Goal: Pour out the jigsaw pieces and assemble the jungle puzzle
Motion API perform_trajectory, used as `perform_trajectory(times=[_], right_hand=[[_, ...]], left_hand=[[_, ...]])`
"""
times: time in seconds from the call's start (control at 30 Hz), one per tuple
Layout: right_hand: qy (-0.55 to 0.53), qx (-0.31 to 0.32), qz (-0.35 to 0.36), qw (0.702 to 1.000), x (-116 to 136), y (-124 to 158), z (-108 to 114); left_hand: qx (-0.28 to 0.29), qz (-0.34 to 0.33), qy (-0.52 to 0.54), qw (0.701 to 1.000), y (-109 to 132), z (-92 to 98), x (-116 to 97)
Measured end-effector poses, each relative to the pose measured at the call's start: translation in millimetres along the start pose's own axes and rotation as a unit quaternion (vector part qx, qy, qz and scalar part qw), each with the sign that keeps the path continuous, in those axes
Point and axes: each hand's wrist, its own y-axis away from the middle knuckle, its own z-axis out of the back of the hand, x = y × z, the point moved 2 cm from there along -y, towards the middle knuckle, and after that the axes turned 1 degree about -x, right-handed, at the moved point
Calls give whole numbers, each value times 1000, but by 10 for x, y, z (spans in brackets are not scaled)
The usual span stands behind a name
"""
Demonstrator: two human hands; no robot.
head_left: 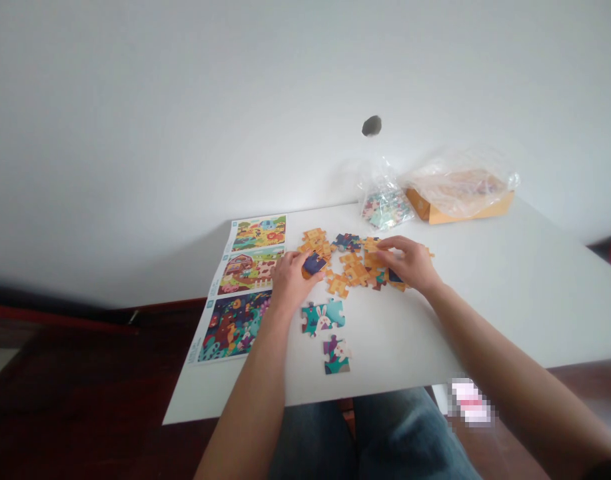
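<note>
My left hand (291, 280) is closed on a dark blue puzzle piece (314, 264) at the left edge of a heap of loose puzzle pieces (352, 265), most lying orange back up. My right hand (408, 261) rests on the right side of that heap, fingers curled over pieces; whether it grips one is hidden. Two joined teal pieces with a white rabbit (322, 316) lie just in front of my left hand. A single purple and teal piece (336, 355) lies nearer the table's front edge.
A picture sheet (242, 287) with three coloured scenes lies along the left edge of the white table (510, 300). At the back stand a clear bag of pieces (384, 200) and an orange box under plastic wrap (460, 193). My knees show below the table's front edge.
</note>
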Motion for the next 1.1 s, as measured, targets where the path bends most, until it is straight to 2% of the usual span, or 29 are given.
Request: perform_trajectory(times=[0.07, 0.13, 0.2, 0.3, 0.37, 0.43, 0.5, 0.63, 0.73, 0.83, 0.97, 1.1], right_hand=[[-50, -52, -74, 995, -18, -1, 21], [-90, -68, -98, 989, -11, 10, 3], [-94, -31, -44, 994, 34, 26, -55], [-4, 49, 68, 997, 79, 56, -162], [91, 58, 71, 992, 35, 62, -201], [171, 62, 38, 983, -37, 58, -219], [212, 83, 22, 974, -75, 63, -232], [197, 135, 67, 969, 58, 113, -271], [159, 171, 102, 967, 206, 149, -307], [156, 136, 80, 975, 196, 127, -297], [172, 68, 23, 982, -23, 33, -212], [176, 57, 10, 983, -100, -122, -143]], left_hand=[[2, -5, 2, 1000, 1, -13, -21], [-4, -12, 7, 1000, 0, -20, -31], [-8, -21, 15, 1000, -1, -28, -38], [-16, -46, 32, 998, 0, -34, -61], [-23, -65, 38, 997, 2, -23, -92], [-26, -82, 39, 996, 8, -3, -135], [-16, -103, 37, 994, 21, 14, -191], [45, -141, 22, 989, 61, -1, -288], [82, -140, 3, 987, 81, -32, -305], [93, -136, 7, 986, 85, -36, -297], [106, -146, 19, 983, 87, -25, -295], [104, -139, 20, 985, 81, -36, -298]])
